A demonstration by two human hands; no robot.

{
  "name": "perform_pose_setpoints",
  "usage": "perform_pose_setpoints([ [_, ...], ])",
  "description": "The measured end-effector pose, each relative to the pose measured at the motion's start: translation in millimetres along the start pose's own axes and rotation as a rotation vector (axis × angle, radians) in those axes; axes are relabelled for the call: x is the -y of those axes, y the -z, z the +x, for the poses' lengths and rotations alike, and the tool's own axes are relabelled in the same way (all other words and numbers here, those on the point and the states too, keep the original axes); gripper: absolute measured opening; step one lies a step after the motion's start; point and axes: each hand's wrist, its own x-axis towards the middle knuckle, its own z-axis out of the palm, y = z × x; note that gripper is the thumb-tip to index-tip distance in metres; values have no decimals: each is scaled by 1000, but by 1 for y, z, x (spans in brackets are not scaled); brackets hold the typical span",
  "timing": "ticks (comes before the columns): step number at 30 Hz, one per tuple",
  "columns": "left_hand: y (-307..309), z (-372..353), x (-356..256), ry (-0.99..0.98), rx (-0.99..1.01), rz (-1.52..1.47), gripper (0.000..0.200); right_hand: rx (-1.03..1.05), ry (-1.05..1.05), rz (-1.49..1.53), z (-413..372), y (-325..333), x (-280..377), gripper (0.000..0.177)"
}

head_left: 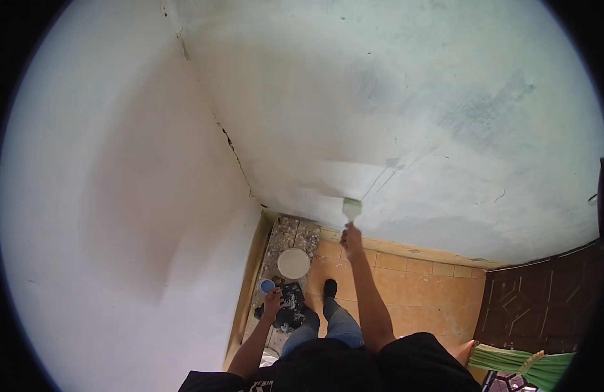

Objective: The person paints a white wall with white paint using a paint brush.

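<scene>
My right hand [351,242] is closed around the handle of a wide paintbrush [352,208]. The brush points up, and its pale bristles appear to touch the whitish wall [302,130] just above the skirting. Lower on the left, my left hand [273,303] has its fingers curled in; whatever they may hold is too small to make out. Just beyond those fingers is a small blue round container [268,286]. Beside the hand lies a black cloth-like thing with white stains [291,307]. Farther up stands a round tub of off-white paint [293,263].
The tub rests on a paint-spattered plank [287,230] along the left wall [138,196]. Orange floor tiles [406,287] lie right of my foot [330,287]. A dark carved door [544,300] and green curtain [524,366] are at right. A crack [229,138] runs down the wall corner.
</scene>
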Motion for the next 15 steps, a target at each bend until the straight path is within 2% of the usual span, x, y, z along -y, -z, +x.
perform_pose_setpoints([
  [1, 0, -4, -1, -14, 7, 3, 29, 16, 66, -18, -9, 3, 22, 27],
  [2, 0, -5, -1, -7, 14, -7, 28, 167, 79, 137, -18, 11, 43, 27],
  [7, -9, 14, -1, -4, 35, 10, 27, 157, 288, 14, -139, -27, 162, 26],
  [11, -22, 5, -20, -56, 59, 91, 30, 261, 552, -24, -186, -39, 196, 28],
  [14, -36, 11, -23, -80, 72, 89, 30, 268, 599, 4, -156, -29, 186, 30],
  [15, -40, 12, -21, -92, 70, 87, 29, 231, 551, 11, -137, -22, 176, 31],
])
